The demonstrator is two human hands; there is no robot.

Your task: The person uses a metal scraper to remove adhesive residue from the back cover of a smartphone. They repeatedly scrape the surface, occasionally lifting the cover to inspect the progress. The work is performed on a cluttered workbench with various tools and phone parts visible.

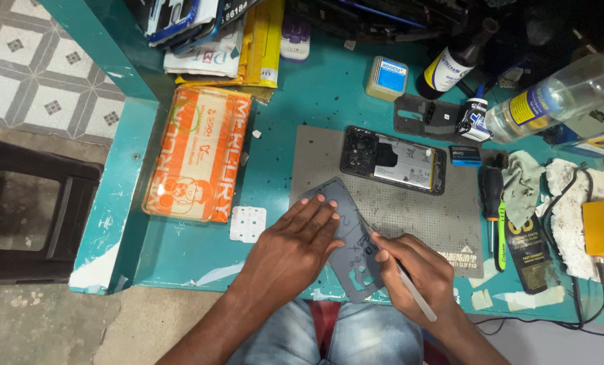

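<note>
Our left hand (294,238) fingers spread flat, pinning the thin grey sheet (348,233); light, flexible, likely slippery. Right hand (410,270) fingers pinch a pen (410,287), tip just beside the left fingertips.

Matt grey plastic sheet (346,223) on textured rubber mat (410,209)

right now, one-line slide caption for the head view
Left hand flat on a grey sheet, right hand holding a pen, opened phone behind.

Bare teal bench (315,94) runs open between the orange box (198,162) at left and bottles (559,94) crowding the upper right.
</note>
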